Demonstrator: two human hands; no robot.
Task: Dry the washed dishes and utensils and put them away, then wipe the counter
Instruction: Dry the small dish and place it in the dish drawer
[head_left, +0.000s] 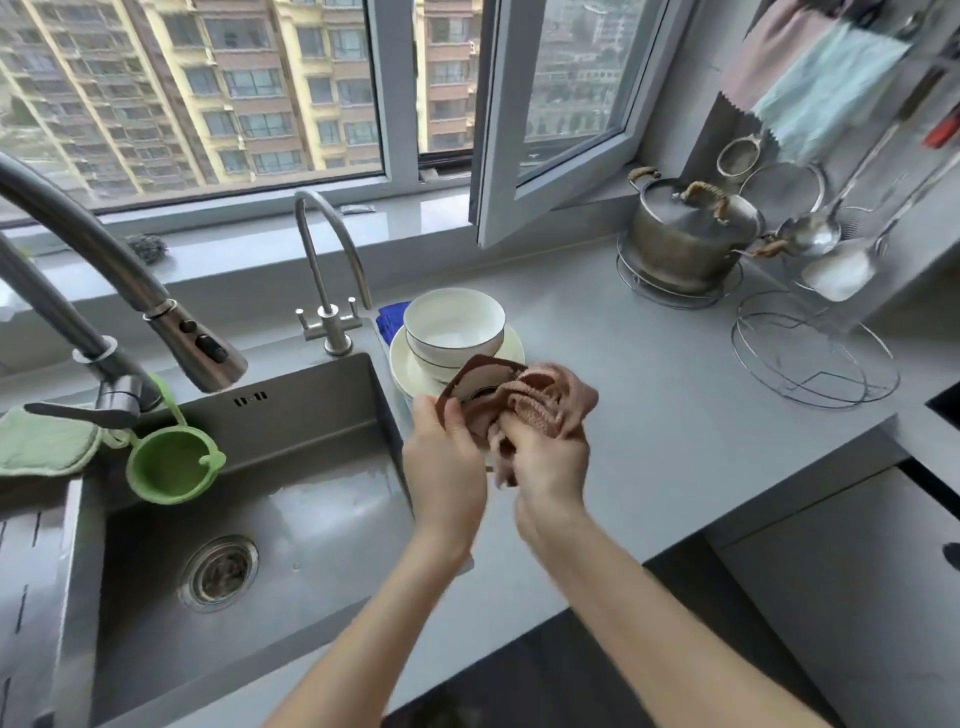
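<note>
Drying is the step I judge to be in hand. My left hand (447, 457) pinches the edge of a brown square rimmed piece with a pale round centre (470, 376); I cannot tell whether it is a small dish or a lid. My right hand (550, 462) grips a bunched pinkish-brown ribbed cloth (540, 400) pressed against it, above the grey stone tabletop (649, 415). Just behind, a white ceramic bowl (452, 322) sits stacked on a cream plate (410, 371); those look still to be done. Next I would need to turn the piece so the cloth reaches its underside, then find its storage place, which isn't in view. A wet steel sink (291, 499) lies to the left, a lidded steel pot (691, 234) stands by the open window (561, 104), and an empty wire stand (815, 358) rests to the right.
</note>
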